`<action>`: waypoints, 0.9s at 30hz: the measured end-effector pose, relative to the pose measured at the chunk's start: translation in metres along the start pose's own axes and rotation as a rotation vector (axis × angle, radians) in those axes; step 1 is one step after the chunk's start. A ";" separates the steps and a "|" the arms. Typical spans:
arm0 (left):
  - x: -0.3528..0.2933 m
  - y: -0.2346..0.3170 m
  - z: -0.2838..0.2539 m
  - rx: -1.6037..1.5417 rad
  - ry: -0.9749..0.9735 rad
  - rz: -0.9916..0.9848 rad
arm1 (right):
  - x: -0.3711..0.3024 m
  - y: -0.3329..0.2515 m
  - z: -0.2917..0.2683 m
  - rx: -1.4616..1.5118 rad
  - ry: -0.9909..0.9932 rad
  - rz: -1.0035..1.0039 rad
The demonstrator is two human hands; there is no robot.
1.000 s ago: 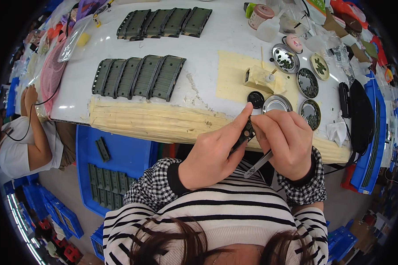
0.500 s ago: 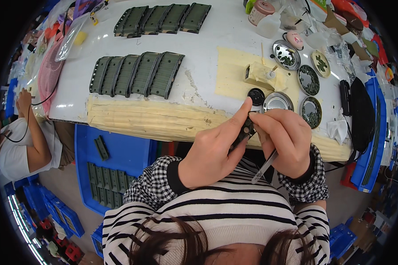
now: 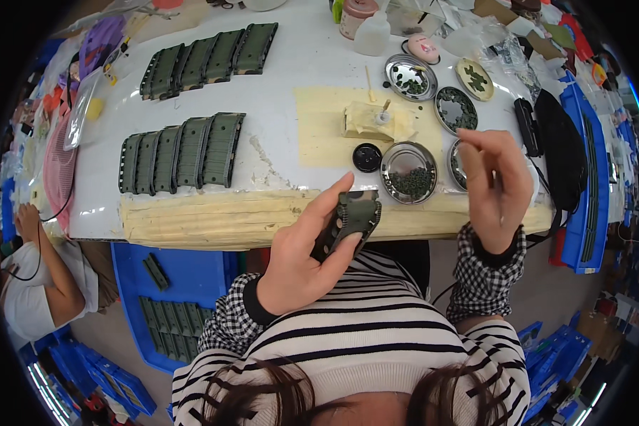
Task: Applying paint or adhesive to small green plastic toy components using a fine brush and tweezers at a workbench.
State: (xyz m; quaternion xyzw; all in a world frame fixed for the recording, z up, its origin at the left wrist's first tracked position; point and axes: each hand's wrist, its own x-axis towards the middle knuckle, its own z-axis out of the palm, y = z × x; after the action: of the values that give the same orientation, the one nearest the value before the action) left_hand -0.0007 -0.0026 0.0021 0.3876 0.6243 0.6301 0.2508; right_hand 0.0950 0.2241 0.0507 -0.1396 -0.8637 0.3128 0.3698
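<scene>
In my left hand (image 3: 302, 255) is a curved, ribbed camouflage-green shell (image 3: 358, 211), gripped between thumb and fingers above the padded table edge. My right hand (image 3: 500, 184) is raised over the small dishes at the right, fingers curled and thumb drawn in; what they hold, if anything, cannot be made out. Partly behind it is a round dish (image 3: 456, 165). Between my hands a metal dish (image 3: 410, 149) contains many small dark green pieces. A black round cap (image 3: 367, 157) lies beside that dish.
Two rows of similar green shells, a far row (image 3: 209, 60) and a near row (image 3: 181, 156), lie on the left. A taped block (image 3: 376, 121) stands mid-table. More parts fill a blue bin (image 3: 227, 273) below. Another person's arm (image 3: 46, 263) shows at far left.
My hands have moved apart: the right went right and up to the dishes, while the left kept the shell. The tweezers seen in my right hand before no longer show. The view has shifted.
</scene>
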 end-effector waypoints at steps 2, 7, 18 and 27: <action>0.000 0.002 0.002 -0.146 0.012 -0.095 | 0.010 0.036 -0.021 -0.227 -0.009 0.074; 0.007 0.002 0.000 -0.303 -0.042 -0.172 | 0.028 0.096 -0.037 -0.329 -0.232 0.006; 0.006 0.011 0.000 -0.482 0.048 -0.294 | 0.067 0.114 -0.025 -0.383 -0.674 0.210; 0.010 0.008 -0.004 -0.522 0.035 -0.320 | 0.058 0.110 -0.033 -0.264 -0.457 -0.090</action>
State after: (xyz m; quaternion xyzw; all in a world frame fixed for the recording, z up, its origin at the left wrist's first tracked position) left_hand -0.0081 0.0027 0.0117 0.1959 0.4987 0.7284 0.4271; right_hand 0.0797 0.3499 0.0298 -0.0740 -0.9634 0.2041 0.1575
